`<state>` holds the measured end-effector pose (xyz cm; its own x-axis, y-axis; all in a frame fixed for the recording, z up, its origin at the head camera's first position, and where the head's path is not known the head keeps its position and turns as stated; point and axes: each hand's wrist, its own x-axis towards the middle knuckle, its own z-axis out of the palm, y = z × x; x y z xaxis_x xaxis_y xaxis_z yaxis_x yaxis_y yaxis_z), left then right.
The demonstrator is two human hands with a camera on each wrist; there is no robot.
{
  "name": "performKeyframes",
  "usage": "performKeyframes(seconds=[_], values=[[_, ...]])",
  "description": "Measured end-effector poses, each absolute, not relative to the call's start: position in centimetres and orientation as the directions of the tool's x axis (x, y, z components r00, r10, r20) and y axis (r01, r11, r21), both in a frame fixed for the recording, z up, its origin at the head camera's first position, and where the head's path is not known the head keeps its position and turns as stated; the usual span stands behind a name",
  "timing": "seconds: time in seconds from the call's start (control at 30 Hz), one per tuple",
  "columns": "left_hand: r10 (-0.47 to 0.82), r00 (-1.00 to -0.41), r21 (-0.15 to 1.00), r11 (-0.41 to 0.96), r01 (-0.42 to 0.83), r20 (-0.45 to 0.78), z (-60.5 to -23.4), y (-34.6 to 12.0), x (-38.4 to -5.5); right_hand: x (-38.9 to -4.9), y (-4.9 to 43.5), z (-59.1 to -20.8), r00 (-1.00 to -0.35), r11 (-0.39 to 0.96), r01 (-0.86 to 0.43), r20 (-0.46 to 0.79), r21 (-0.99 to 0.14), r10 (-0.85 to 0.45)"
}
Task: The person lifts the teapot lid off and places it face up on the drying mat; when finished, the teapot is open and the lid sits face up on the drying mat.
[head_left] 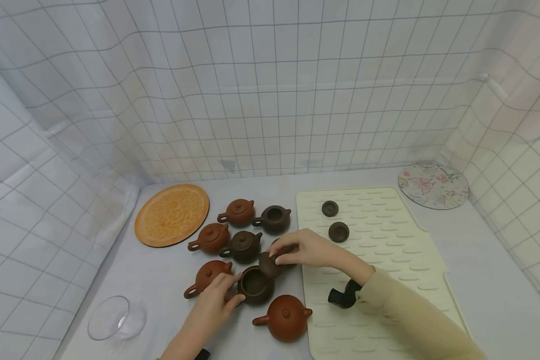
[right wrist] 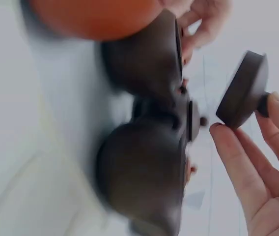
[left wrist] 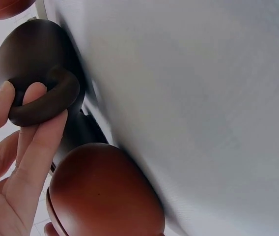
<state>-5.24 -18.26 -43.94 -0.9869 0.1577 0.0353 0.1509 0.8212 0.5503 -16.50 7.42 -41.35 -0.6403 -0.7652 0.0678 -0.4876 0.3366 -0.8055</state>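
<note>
In the head view my left hand (head_left: 213, 302) steadies a dark brown teapot (head_left: 257, 299) whose top is uncovered. The left wrist view shows thumb and fingers pinching its looped handle (left wrist: 46, 105). Above and to the right of that teapot, my right hand (head_left: 310, 247) pinches a dark teapot lid (head_left: 270, 266) by its knob. The lid is tilted and held in the air, its underside rim showing in the right wrist view. Another dark teapot (right wrist: 139, 169) stands beneath the right hand, partly hidden by it in the head view.
Several reddish teapots, one of them (head_left: 287, 320) in front, stand close around. A lidless dark teapot (head_left: 279, 225) and a lidded one (head_left: 245, 247) are behind. Two dark lids, one here (head_left: 339, 231), lie on a cream mat (head_left: 387, 280). A clear glass (head_left: 117, 320) is at left.
</note>
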Motion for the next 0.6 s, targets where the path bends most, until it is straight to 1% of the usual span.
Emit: performKeyframes(seconds=[0.13,0.27,0.33,0.47,0.6], values=[[0.167,-0.985,0.528,0.834,0.163,0.041,-43.9,-18.2,-5.2,-16.8,10.3,-42.1,-0.734,0.351,-0.33,0.003,-0.876,-0.68],[0.168,-0.985,0.521,0.837,0.167,0.046,-43.9,-18.2,-5.1,-17.0,13.0,-43.0,-0.79,0.275,-0.107,-0.087,-0.955,-0.607],[0.169,-0.985,0.524,0.835,0.168,0.048,-43.9,-18.2,-5.1,-17.1,14.2,-43.5,-0.815,0.251,-0.029,-0.123,-0.968,-0.566],[0.173,-0.984,0.531,0.83,0.171,0.045,-43.8,-18.2,-5.1,-17.1,16.3,-44.4,-0.841,0.142,0.105,-0.164,-0.984,-0.516],[0.175,-0.984,0.536,0.828,0.166,0.035,-43.7,-18.3,-5.1,-16.9,17.6,-45.3,-0.829,-0.033,0.235,-0.183,-0.971,-0.529]])
